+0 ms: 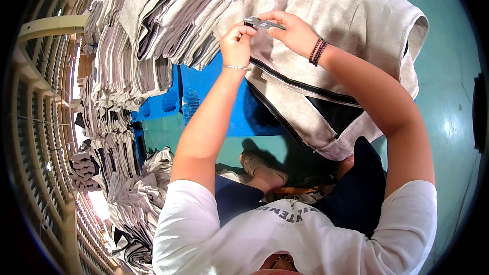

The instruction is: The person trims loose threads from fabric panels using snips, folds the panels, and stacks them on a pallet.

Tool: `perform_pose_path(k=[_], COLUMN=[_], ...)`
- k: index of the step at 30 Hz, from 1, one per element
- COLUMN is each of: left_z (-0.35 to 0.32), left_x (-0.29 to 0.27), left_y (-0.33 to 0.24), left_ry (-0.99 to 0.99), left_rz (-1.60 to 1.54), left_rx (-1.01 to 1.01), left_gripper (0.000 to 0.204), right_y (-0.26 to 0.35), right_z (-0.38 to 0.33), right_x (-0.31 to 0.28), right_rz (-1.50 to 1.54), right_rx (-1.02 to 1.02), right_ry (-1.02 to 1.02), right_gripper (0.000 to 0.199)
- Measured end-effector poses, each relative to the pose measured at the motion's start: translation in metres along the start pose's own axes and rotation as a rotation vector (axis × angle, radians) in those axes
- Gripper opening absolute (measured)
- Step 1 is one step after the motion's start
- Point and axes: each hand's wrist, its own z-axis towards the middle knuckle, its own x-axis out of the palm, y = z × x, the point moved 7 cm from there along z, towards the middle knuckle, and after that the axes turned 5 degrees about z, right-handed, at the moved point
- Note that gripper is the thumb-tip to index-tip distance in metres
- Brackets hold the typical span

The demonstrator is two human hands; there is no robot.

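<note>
The person's left hand (237, 45) is closed in a pinch, thumb and fingertips nipping the near end of a small dark metal tool (264, 23) (thread snips, by the look of it, though the blades are too small to make out). A thin bracelet (236, 67) sits at that wrist. Just beside it, the right hand (291, 31) is also closed, its fingers curled over the far end of the same tool, so both hands meet on it and touch at the fingertips. A stack of dark beaded bands (317, 51) circles the right wrist.

Directly under and beyond both hands hangs a pale grey garment (351, 20), draped and creased, with a black zip (300, 84) running slantwise just below the wrists and a dark opening (338, 113) lower down beneath the right forearm.

To the left of the left hand, well apart, rise tall heaps of folded grey pieces (153, 25), with more of them piled lower down beside the left elbow. Below the forearms lies blue sheeting (204, 89), then a teal floor (448, 86) off to the right of the right arm. Nearest the body, a sandalled foot (262, 169) shows between the arms
</note>
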Motion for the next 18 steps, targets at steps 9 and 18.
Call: perform_pose_path(k=[9, 18], left_z=[-0.108, -0.154], left_x=[-0.011, 0.009], left_y=[0.031, 0.045], left_ry=[-0.384, -0.574], left_rz=[-0.236, -0.504], left_rx=[-0.277, -0.468], left_gripper=[0.012, 0.012], right_y=[0.011, 0.013], right_z=[-0.023, -0.044], right_x=[0.051, 0.074], right_rz=[-0.375, -0.672], right_rx=[0.082, 0.146], right_ry=[0.412, 0.661], right_gripper=[0.029, 0.028])
